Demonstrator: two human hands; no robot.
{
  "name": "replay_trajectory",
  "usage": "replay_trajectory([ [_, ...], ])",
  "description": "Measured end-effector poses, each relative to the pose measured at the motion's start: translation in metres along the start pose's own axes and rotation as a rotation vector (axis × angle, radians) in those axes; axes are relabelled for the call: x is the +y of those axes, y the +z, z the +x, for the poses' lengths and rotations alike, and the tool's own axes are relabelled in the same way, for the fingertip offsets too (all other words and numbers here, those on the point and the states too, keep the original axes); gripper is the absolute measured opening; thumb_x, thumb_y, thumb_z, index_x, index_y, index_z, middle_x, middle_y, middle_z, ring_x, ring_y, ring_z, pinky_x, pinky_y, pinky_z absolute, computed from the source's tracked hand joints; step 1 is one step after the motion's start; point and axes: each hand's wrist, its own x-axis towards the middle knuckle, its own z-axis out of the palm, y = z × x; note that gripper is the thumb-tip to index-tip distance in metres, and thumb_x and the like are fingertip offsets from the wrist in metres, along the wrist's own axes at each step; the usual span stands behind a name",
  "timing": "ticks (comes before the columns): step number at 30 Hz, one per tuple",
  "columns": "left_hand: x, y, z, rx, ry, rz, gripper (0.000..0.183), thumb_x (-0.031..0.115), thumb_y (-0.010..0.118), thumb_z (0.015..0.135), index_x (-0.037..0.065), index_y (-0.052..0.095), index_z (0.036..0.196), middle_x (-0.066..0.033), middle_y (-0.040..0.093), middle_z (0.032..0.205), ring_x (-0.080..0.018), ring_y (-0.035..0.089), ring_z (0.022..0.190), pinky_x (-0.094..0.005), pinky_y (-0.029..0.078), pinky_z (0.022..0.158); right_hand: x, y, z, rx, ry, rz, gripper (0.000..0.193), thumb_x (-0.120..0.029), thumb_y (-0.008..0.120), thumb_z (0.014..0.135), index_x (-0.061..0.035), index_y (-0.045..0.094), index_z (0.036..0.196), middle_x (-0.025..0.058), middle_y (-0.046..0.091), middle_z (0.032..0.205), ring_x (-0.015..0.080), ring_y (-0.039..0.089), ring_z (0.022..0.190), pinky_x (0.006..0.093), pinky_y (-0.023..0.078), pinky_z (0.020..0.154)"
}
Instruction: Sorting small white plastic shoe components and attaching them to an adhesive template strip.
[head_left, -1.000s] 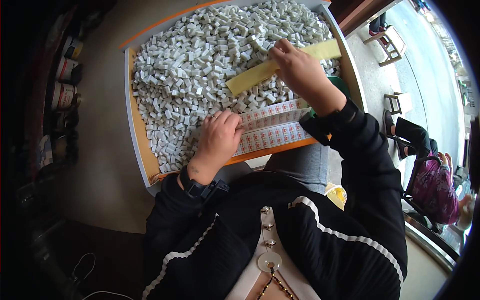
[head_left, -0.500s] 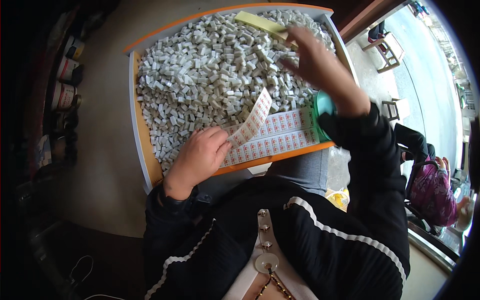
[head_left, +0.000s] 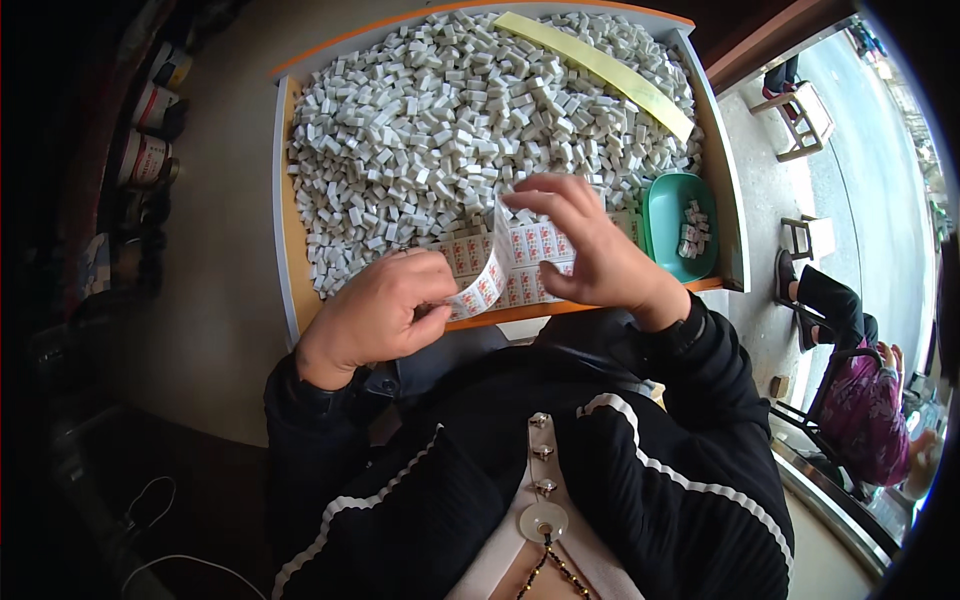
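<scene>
My left hand (head_left: 380, 308) pinches the lower end of a sticker strip (head_left: 480, 292), a narrow band with rows of small red prints. The strip curls upward, away from flat sticker sheets (head_left: 540, 240) along the tray's near edge. My right hand (head_left: 590, 240) is at the strip's raised end. Its index fingertip is against or very close to that end, while the thumb stands well apart, so the hand is open. Beyond both hands, small white blocks (head_left: 430, 130) fill the tray in a deep heap.
An orange-edged tray (head_left: 735, 190) surrounds the blocks. In its near right corner sits a green dish (head_left: 665, 215) with several printed blocks (head_left: 694, 230). A pale yellow strip (head_left: 600, 68) lies across the far right of the heap. Farther right are stools (head_left: 808, 120) and a seated person (head_left: 865, 400).
My right hand has come from the yellow strip, down and left, to the sticker strip's raised end. The yellow strip now lies uncovered. My left hand still pinches the sticker strip.
</scene>
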Motion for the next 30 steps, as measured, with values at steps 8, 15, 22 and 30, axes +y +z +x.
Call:
replay_trajectory([
  [8, -0.004, -0.014, -0.016, -0.024, -0.24, 0.149, 0.014, 0.005, 0.061, 0.073, -0.002, 0.058, 0.085, -0.0144, 0.054, 0.077, -0.03, 0.053, 0.075, -0.0359, 0.044, 0.066, 0.026, -0.006, -0.011, -0.265, -0.072, -0.027, 0.021, -0.006, 0.069, 0.075, -0.0035, 0.06, 0.094, 0.0052, 0.063, 0.09, 0.0226, 0.059, 0.093, 0.0326, 0.042, 0.087],
  [15, 0.008, 0.024, 0.022, 0.249, -0.142, 0.175, 0.021, 0.012, 0.066, 0.078, 0.0, 0.061, 0.094, -0.0145, 0.059, 0.08, -0.0289, 0.058, 0.068, -0.0353, 0.046, 0.062, 0.015, 0.007, -0.033, -0.089, 0.573, 0.784, 0.014, -0.014, 0.066, 0.088, -0.0027, 0.06, 0.094, -0.002, 0.062, 0.08, 0.0029, 0.055, 0.071, 0.0184, 0.044, 0.063],
  [22, 0.007, 0.06, 0.06, 0.46, 0.072, 0.045, 0.018, 0.0, 0.064, 0.077, 0.002, 0.063, 0.095, -0.0113, 0.059, 0.077, -0.0226, 0.057, 0.062, -0.0297, 0.044, 0.055, -0.002, -0.005, -0.031, -0.085, 0.642, 0.757, 0.014, -0.015, 0.064, 0.089, -0.0023, 0.058, 0.089, -0.0022, 0.06, 0.074, 0.0023, 0.053, 0.063, 0.0181, 0.043, 0.056],
  [30, 0.004, 0.061, 0.064, 0.492, 0.127, 0.009, 0.014, -0.004, 0.065, 0.076, 0.002, 0.064, 0.089, -0.0081, 0.057, 0.072, -0.0185, 0.054, 0.058, -0.0281, 0.042, 0.052, 0.0, 0.002, -0.037, 0.037, 0.493, 0.787, 0.016, -0.015, 0.065, 0.088, -0.0023, 0.057, 0.085, -0.0023, 0.06, 0.073, 0.0026, 0.052, 0.061, 0.0194, 0.043, 0.053],
])
